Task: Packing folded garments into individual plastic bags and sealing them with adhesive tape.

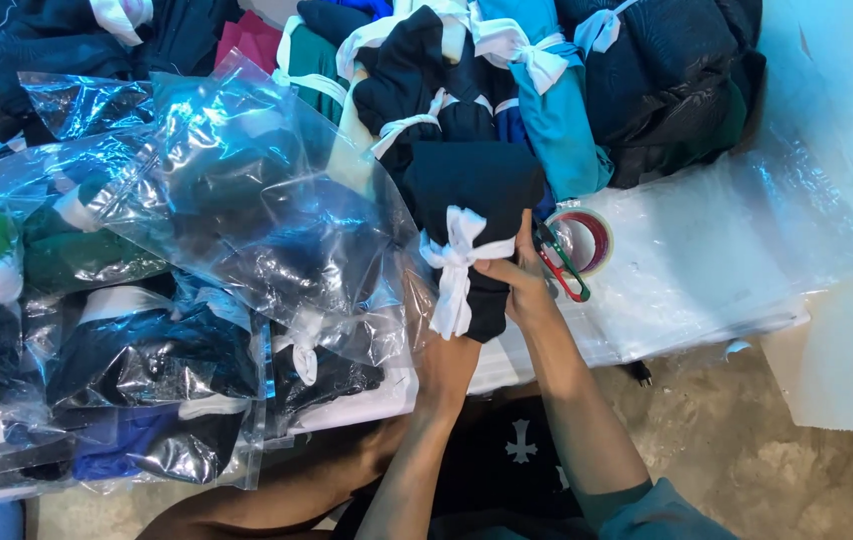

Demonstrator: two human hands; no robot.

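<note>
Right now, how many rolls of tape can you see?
1. The tape roll lies on the clear plastic sheets, just beside the right hand holding the dark bundle. Others may be hidden under clothes.

we look down on a white worktop [847, 120], pale and brightly lit along its right side. below its edge we see a rough, mottled concrete floor [737, 450], greyish brown, in dimmer light, with a white sheet [847, 370] overhanging it.

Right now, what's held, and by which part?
A dark rolled garment bundle tied with a white strip. Right hand grips its lower end beside the knot; left hand is underneath, largely hidden.
</note>
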